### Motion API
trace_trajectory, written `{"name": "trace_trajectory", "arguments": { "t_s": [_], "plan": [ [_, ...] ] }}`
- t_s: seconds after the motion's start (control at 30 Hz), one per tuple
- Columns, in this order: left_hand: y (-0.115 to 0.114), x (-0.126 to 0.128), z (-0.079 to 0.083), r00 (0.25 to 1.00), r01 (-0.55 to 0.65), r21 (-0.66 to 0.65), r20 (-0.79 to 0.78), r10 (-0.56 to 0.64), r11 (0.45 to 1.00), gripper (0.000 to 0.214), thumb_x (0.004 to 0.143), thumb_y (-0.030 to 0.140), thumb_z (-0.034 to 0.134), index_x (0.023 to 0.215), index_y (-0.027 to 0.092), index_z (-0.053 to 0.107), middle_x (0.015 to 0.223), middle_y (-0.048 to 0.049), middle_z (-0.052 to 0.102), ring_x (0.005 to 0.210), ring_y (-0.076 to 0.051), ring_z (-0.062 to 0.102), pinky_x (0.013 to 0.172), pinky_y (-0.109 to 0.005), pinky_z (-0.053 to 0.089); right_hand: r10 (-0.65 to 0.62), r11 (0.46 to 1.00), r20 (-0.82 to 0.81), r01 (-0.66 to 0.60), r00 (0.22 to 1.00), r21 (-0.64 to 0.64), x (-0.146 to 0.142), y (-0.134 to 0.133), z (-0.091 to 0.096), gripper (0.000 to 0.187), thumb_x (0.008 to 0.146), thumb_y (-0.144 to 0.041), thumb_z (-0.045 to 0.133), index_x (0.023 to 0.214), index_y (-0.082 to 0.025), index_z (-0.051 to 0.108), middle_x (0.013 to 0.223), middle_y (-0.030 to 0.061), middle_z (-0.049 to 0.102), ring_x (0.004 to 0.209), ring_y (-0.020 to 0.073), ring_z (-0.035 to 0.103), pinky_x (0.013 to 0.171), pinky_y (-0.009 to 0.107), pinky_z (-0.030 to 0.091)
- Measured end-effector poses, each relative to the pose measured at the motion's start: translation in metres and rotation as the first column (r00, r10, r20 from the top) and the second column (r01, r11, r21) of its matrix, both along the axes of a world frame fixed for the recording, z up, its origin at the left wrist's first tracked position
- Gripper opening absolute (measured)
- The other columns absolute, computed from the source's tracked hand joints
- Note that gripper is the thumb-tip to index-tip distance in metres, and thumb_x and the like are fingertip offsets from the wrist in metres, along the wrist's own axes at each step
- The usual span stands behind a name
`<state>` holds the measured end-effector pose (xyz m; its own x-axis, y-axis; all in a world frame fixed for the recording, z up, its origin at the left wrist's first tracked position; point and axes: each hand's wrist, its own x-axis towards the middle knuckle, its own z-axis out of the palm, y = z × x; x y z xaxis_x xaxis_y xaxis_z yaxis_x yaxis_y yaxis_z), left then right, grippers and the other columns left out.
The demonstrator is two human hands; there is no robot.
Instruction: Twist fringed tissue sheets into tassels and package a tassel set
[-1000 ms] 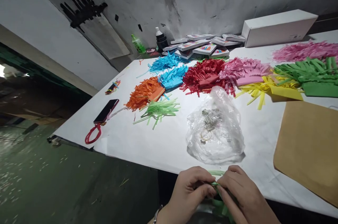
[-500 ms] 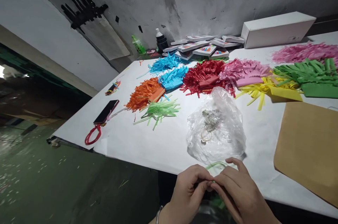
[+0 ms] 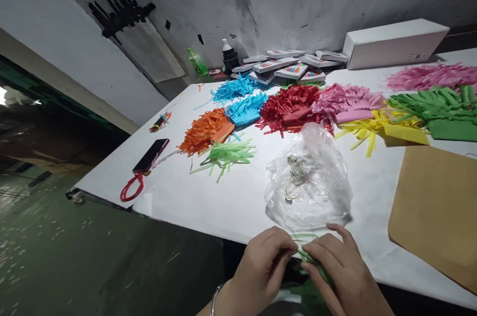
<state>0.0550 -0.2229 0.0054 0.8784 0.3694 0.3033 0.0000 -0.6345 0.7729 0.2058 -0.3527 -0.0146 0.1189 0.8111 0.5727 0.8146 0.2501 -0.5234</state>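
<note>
Evidently, the thin green strip (image 3: 304, 255) at the lower centre of the frame called for a light, even hold: the left hand (image 3: 263, 266) pinched it between thumb and fingertips, while the right hand (image 3: 341, 271) had it between thumb and forefinger, another finger raised. Gripping close to both sides of the short visible stretch probably gave the best control without creasing, with the fingers clear of the plastic bag (image 3: 316, 206) just above and the pale green fringe (image 3: 228, 154) near mid-frame.
</note>
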Motion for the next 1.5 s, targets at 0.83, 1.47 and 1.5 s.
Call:
{"name": "trace_trajectory", "arguments": {
  "t_s": [0.83,1.47,1.5],
  "plan": [
    [-0.016,0.011,-0.018,0.983,-0.122,-0.816,-0.021,0.181,0.566,0.033,0.091,0.046,0.068,0.084,0.014,0.063,0.072,0.001,0.053,0.057,-0.007,0.05,0.052,-0.017,0.044,0.001,1.0,-0.292,0.004,0.957,0.015,-0.019,0.01,-0.007,0.021,0.099,-0.01,0.044,0.085,-0.022,0.053,0.071,-0.0028,0.056,0.066,0.0131,0.054,0.077,0.03,0.049],
    [-0.016,0.009,-0.033,0.983,-0.07,-0.963,-0.022,0.183,0.262,0.035,0.078,0.044,0.082,0.082,0.014,0.065,0.06,0.002,0.058,0.046,-0.008,0.052,0.048,-0.019,0.043,-0.038,0.975,-0.553,-0.091,0.832,-0.203,-0.028,0.007,-0.017,0.036,0.105,-0.031,0.039,0.077,-0.023,0.059,0.072,-0.0007,0.065,0.068,0.0137,0.065,0.063,0.023,0.053],
    [-0.013,0.007,-0.03,0.98,-0.106,-0.911,-0.028,0.197,0.398,0.033,0.08,0.044,0.079,0.081,0.015,0.065,0.065,0.0004,0.059,0.051,-0.009,0.053,0.052,-0.02,0.044,-0.057,0.984,-0.417,-0.02,0.907,-0.179,-0.026,0.008,-0.02,0.03,0.104,-0.028,0.042,0.081,-0.024,0.06,0.074,-0.0011,0.066,0.07,0.014,0.066,0.066,0.024,0.053]
  ]
}}
